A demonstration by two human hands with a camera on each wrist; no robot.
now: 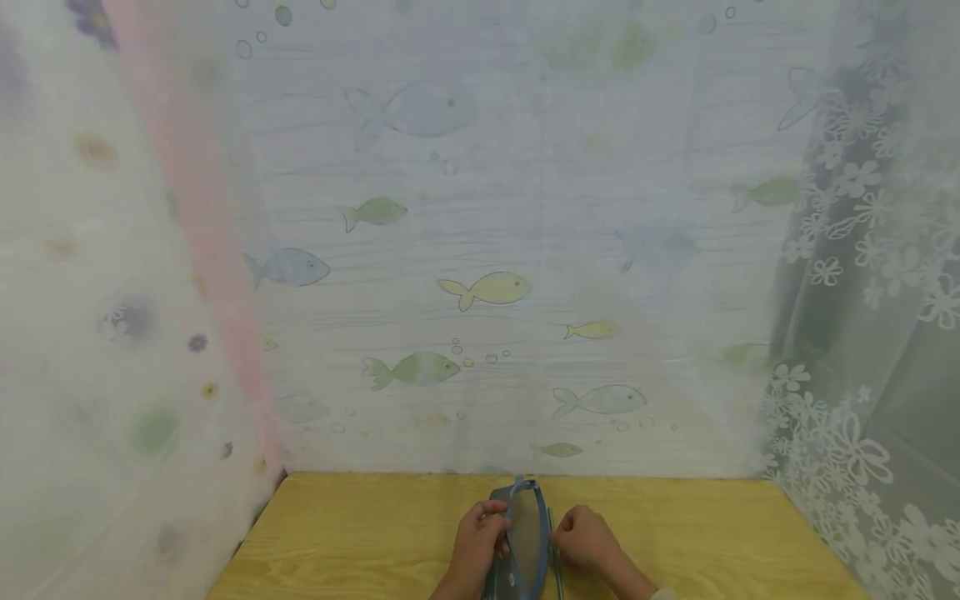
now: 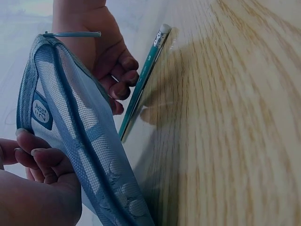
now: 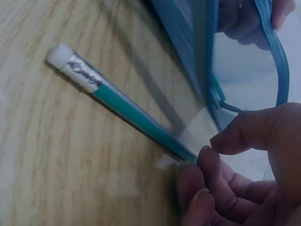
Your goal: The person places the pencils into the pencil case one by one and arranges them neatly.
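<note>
A blue mesh pencil case point(image 1: 542, 533) stands on its side on the table, its two edges bowed apart in the head view. My left hand point(image 1: 477, 537) grips its left edge, thumb and fingers curled on the mesh, as the left wrist view point(image 2: 42, 183) also shows. To the right of the case lies a green pencil point(image 3: 134, 115) with a white eraser and silver band. My right hand point(image 1: 588, 537) is beside that pencil, fingers bent. In the right wrist view its fingertips point(image 3: 207, 162) meet the pencil's far end, while the thumb stays off it.
The wood-grain table point(image 1: 360, 533) reaches back to a pale curtain point(image 1: 487, 208) printed with fish. Patterned sheets hang at the left point(image 1: 112, 333) and right point(image 1: 862, 333) sides. A thin blue strap or zipper pull point(image 2: 73, 34) sticks out from the case's end.
</note>
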